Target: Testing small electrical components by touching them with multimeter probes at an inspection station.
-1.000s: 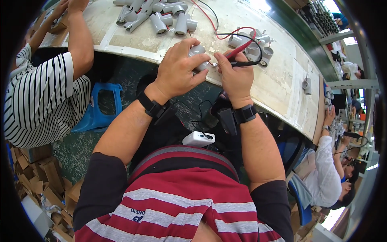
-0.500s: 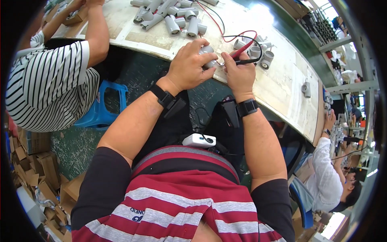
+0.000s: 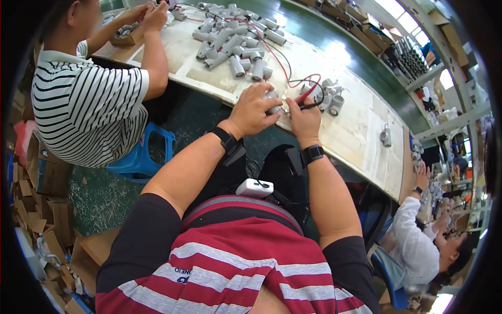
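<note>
At the near edge of the worktable, my left hand is closed around a grey cylindrical fitting, whose lower part is covered by my fingers. Close by on the right, my right hand pinches a red test probe and a black test probe together. Their tips point toward the fitting; whether they touch it is too small to tell. Red and black leads run from the probes back across the table.
A heap of grey tubular fittings lies beyond my left hand, and a smaller group sits right of the probes. One fitting stands farther right. A person in stripes sits left near a blue stool; another person works at right.
The view has tilted up, so more of the far table and the fitting heap shows. My hands keep their hold on the fitting and probes, with little visible change between them.
</note>
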Action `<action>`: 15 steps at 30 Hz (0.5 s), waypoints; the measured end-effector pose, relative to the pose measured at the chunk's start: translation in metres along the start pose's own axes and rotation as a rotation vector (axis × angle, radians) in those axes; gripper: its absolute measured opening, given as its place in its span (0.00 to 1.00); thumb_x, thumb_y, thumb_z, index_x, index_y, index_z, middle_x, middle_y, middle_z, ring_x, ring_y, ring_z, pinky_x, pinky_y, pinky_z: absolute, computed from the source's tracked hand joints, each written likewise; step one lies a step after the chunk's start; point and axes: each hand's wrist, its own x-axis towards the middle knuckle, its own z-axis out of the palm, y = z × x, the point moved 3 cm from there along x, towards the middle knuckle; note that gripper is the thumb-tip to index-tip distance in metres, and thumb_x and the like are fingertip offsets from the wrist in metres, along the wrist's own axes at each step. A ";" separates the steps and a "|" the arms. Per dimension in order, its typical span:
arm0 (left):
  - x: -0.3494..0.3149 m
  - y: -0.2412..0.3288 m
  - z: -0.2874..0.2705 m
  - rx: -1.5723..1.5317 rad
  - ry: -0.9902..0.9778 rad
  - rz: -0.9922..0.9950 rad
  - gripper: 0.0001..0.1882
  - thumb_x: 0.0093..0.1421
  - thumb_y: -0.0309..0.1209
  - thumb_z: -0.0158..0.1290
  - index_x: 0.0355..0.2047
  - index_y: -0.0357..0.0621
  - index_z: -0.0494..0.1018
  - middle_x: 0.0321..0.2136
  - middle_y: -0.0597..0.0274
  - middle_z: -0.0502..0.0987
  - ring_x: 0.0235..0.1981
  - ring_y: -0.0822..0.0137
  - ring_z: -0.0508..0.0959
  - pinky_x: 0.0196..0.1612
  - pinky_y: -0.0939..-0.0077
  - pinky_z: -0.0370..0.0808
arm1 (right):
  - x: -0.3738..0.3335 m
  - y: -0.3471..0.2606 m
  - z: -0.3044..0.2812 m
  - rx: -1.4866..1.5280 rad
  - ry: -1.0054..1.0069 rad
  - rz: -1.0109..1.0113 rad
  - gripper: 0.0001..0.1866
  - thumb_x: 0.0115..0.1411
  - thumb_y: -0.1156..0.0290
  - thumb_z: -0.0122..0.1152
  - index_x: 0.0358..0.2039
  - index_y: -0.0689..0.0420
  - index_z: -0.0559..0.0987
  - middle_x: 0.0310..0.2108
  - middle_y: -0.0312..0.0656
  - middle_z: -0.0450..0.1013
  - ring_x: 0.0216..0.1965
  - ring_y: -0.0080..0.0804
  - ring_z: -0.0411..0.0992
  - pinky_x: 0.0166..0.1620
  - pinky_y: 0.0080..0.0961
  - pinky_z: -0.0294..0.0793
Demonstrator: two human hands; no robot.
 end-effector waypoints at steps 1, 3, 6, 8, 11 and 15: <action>0.000 0.000 0.001 -0.009 -0.010 -0.005 0.16 0.53 0.39 0.67 0.42 0.52 0.83 0.52 0.52 0.73 0.54 0.47 0.73 0.58 0.55 0.70 | 0.000 0.002 0.000 0.008 0.007 0.001 0.12 0.62 0.64 0.72 0.31 0.58 0.79 0.19 0.33 0.75 0.19 0.20 0.72 0.24 0.21 0.69; -0.001 0.000 -0.003 0.003 -0.015 -0.015 0.16 0.53 0.39 0.67 0.43 0.52 0.83 0.52 0.52 0.73 0.54 0.47 0.73 0.58 0.55 0.70 | -0.001 0.000 0.000 0.022 0.003 0.015 0.12 0.62 0.65 0.72 0.31 0.58 0.79 0.19 0.33 0.75 0.19 0.20 0.72 0.24 0.21 0.69; 0.002 0.003 0.001 -0.050 -0.041 -0.050 0.17 0.53 0.39 0.66 0.43 0.52 0.83 0.53 0.52 0.73 0.55 0.46 0.73 0.58 0.54 0.69 | -0.001 0.003 0.000 0.021 0.020 0.065 0.11 0.62 0.65 0.72 0.31 0.57 0.79 0.19 0.33 0.75 0.18 0.20 0.71 0.24 0.21 0.68; 0.003 0.003 0.002 -0.050 -0.049 -0.048 0.17 0.53 0.39 0.66 0.43 0.52 0.83 0.53 0.51 0.73 0.55 0.46 0.73 0.59 0.54 0.69 | -0.001 0.012 -0.002 0.031 0.021 0.080 0.11 0.62 0.65 0.71 0.30 0.57 0.80 0.20 0.34 0.75 0.20 0.22 0.72 0.25 0.23 0.69; 0.005 0.002 0.007 -0.032 -0.060 -0.035 0.17 0.54 0.39 0.66 0.44 0.52 0.83 0.54 0.49 0.73 0.56 0.45 0.73 0.59 0.53 0.69 | 0.002 0.008 -0.008 0.032 0.044 0.019 0.11 0.62 0.66 0.71 0.29 0.58 0.80 0.21 0.36 0.76 0.22 0.24 0.74 0.28 0.26 0.71; -0.001 -0.003 0.006 0.028 -0.044 -0.036 0.18 0.53 0.38 0.66 0.44 0.50 0.82 0.54 0.46 0.74 0.56 0.43 0.73 0.60 0.51 0.69 | -0.001 -0.009 0.004 0.156 0.050 -0.074 0.11 0.61 0.68 0.70 0.28 0.61 0.80 0.22 0.40 0.77 0.25 0.28 0.73 0.32 0.31 0.72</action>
